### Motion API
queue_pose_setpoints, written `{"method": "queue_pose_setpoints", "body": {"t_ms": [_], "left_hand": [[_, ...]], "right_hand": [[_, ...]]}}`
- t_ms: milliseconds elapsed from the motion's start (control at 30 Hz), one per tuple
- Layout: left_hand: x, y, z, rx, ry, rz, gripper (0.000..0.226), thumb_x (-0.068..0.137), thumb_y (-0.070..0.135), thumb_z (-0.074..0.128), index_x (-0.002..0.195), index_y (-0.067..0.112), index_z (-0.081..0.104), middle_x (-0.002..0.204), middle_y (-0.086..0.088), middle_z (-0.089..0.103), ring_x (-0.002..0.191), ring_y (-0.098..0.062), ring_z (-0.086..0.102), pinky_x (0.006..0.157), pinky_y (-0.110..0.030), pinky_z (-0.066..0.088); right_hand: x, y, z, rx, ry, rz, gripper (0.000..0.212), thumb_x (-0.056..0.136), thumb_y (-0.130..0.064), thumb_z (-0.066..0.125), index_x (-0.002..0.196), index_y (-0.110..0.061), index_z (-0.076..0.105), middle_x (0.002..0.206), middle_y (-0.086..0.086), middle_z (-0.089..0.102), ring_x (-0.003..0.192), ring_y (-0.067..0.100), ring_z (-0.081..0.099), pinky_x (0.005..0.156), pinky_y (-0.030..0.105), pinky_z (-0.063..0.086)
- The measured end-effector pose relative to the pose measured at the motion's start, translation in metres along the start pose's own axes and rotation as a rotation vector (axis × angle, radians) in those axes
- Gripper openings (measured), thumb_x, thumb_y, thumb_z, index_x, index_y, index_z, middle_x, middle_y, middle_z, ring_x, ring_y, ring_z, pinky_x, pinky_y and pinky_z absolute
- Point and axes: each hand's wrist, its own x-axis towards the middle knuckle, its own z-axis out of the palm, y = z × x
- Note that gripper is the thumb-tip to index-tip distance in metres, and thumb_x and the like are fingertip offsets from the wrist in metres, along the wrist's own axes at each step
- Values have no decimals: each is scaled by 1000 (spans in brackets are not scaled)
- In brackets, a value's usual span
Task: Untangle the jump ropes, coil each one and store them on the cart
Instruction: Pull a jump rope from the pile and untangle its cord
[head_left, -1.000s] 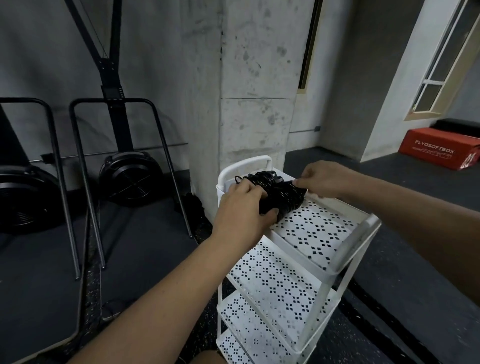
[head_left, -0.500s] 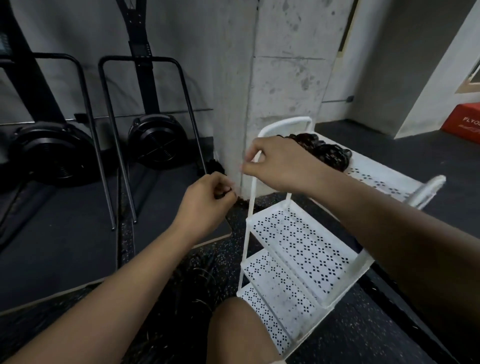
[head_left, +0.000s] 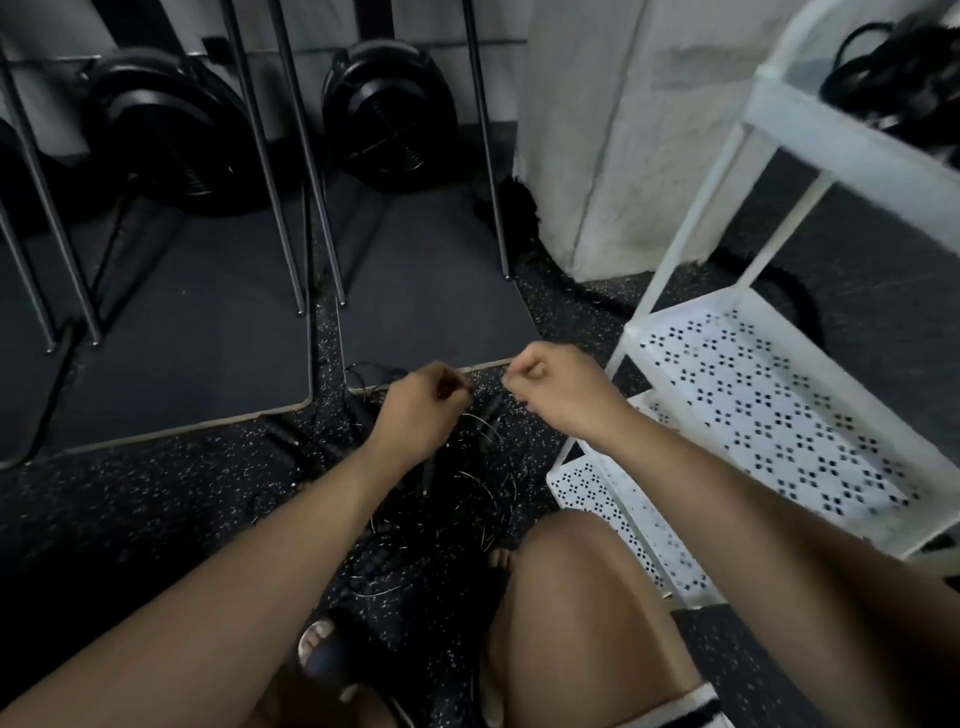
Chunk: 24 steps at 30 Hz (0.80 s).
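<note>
A jump rope strand (head_left: 485, 423) is pinched by the left grip (head_left: 421, 410). The right grip (head_left: 545, 387) is curled, its hold untellable. Loops should be eased apart, never yanked.

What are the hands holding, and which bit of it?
Cannot tell. The left hand and right hand curl as if pinching over the tangled jump ropes, but no held strand shows clearly.

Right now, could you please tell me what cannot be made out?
Head view only.
Tangled ropes: dark on the speckled floor; their number is unclear.
Left hand, right hand: curled fingers hide what they pinch.
Coiled ropes on the cart: blurred, cut off by the right edge.
</note>
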Motion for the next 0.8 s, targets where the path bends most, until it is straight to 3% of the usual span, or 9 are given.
{"method": "queue_pose_setpoints", "body": {"t_ms": [200, 267, 367, 500, 600, 733, 800], "left_hand": [[42, -101, 54, 56, -117, -203, 21, 96, 27, 76, 115, 20, 70, 105, 3, 71, 102, -20, 67, 83, -26, 47], [53, -134, 72, 53, -164, -268, 24, 97, 28, 76, 117, 20, 66, 108, 2, 69, 99, -21, 65, 81, -28, 47], [68, -185, 102, 68, -222, -359, 22, 99, 30, 73, 114, 18, 62, 108, -6, 71, 91, -26, 67, 73, -37, 53], [76, -234, 135, 81, -214, -448, 29, 95, 31, 72, 119, 23, 57, 105, -1, 73, 91, -22, 68, 73, -33, 52], [83, -264, 159, 75, -210, -477, 41, 90, 29, 74, 126, 22, 54, 101, 1, 71, 89, -20, 69, 75, -35, 57], [87, -297, 185, 122, -179, -498, 62, 89, 32, 78, 139, 17, 47, 131, -6, 57, 113, -26, 63, 83, -34, 50], [89, -308, 193, 130, -181, -521, 65, 90, 35, 78, 142, 16, 45, 139, -6, 50, 118, -29, 60, 85, -36, 50]], "right_hand": [[52, 67, 76, 11, -213, 116, 11, 100, -35, 69, 102, -25, 72, 97, -4, 78, 90, 18, 75, 80, 40, 57], [69, 88, 102, -7, -271, 122, 11, 101, -38, 70, 104, -27, 69, 102, -5, 76, 93, 18, 74, 78, 37, 56], [97, 115, 137, -89, -327, 105, 19, 102, -38, 71, 116, -26, 68, 108, -5, 76, 97, 17, 72, 84, 34, 56], [123, 142, 178, -137, -426, 94, 31, 105, -36, 67, 132, -22, 62, 121, -3, 74, 107, 19, 71, 95, 37, 56], [144, 158, 208, -225, -451, 45, 40, 104, -39, 66, 139, -25, 56, 135, 3, 68, 109, 24, 70, 95, 43, 58], [168, 170, 244, -389, -484, -71, 48, 105, -38, 64, 148, -25, 48, 143, 1, 53, 106, 21, 61, 88, 38, 51], [178, 171, 256, -463, -487, -162, 52, 104, -37, 64, 150, -24, 44, 143, 2, 49, 117, 23, 58, 92, 41, 51]]}}
